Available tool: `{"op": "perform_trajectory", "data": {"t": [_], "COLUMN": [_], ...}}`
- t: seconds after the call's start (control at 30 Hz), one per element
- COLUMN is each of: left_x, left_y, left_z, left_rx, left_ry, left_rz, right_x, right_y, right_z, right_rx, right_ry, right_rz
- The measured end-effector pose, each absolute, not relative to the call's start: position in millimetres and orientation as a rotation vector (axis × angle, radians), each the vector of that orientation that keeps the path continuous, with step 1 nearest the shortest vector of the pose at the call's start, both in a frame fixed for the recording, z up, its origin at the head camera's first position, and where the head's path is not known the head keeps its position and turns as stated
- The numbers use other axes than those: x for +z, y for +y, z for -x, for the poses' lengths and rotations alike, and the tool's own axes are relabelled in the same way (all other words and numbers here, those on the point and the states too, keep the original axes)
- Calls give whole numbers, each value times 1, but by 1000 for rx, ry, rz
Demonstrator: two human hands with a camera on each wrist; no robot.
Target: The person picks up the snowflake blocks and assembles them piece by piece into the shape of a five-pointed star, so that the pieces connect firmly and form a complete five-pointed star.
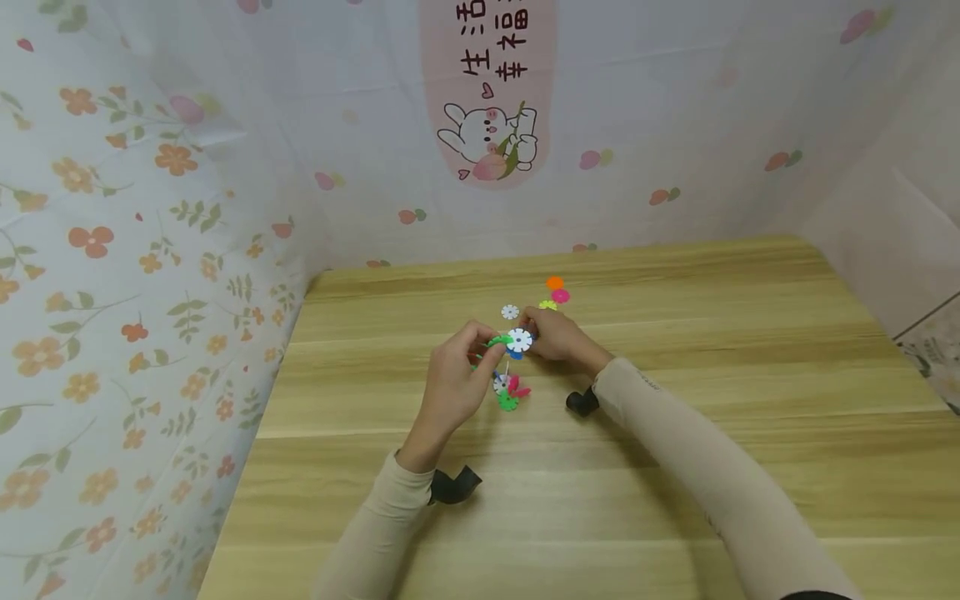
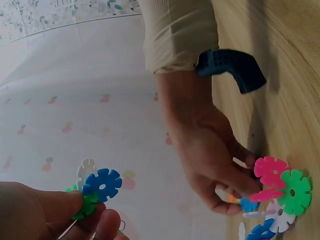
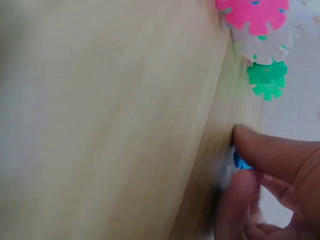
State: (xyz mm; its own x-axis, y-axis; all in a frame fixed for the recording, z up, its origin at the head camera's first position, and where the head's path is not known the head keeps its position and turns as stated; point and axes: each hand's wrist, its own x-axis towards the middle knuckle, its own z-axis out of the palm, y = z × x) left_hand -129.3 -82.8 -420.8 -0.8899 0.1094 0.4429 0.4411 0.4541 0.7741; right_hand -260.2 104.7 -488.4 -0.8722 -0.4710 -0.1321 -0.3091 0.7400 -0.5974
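My left hand (image 1: pixel 459 375) pinches a small joined group of notched plastic flower discs between thumb and fingers, above the table. In that group are a green disc (image 2: pixel 86 206), a blue disc (image 2: pixel 102 185) and a white disc (image 1: pixel 519 340). Low over the tabletop, my right hand (image 1: pixel 557 335) pinches a blue disc (image 3: pixel 240 160), mostly covered by its thumb and finger. Just below the left hand's group, a cluster with a green disc (image 1: pixel 508 402), pink discs (image 2: pixel 271 171) and a white disc (image 2: pixel 281 215) stands on the table.
Beyond the hands lie a loose white disc (image 1: pixel 510 312), an orange disc (image 1: pixel 555 283), a pink disc (image 1: pixel 561 296) and a yellow disc (image 1: pixel 548 306). The wooden table (image 1: pixel 750 358) meets a printed cloth (image 1: pixel 637 108) at the back. Black wrist mounts (image 1: pixel 454 485) project from both sleeves.
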Motion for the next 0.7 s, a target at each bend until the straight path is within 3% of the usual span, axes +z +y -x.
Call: {"op": "perform_trajectory", "data": {"t": [0.17, 0.37, 0.7], "left_x": [-420, -420, -423], "left_y": [-84, -84, -83], "left_z": [128, 127, 129], "left_rx": [-1399, -1413, -1423], "left_ry": [-2369, -2367, -2362], "left_rz": [470, 484, 546], "right_x": [-483, -458, -419], "right_y": [125, 147, 151], "right_z": [244, 214, 178], "right_rx": [-993, -1606, -1941], "right_ry": [2609, 2239, 2037], "right_rz": [528, 400, 498]}}
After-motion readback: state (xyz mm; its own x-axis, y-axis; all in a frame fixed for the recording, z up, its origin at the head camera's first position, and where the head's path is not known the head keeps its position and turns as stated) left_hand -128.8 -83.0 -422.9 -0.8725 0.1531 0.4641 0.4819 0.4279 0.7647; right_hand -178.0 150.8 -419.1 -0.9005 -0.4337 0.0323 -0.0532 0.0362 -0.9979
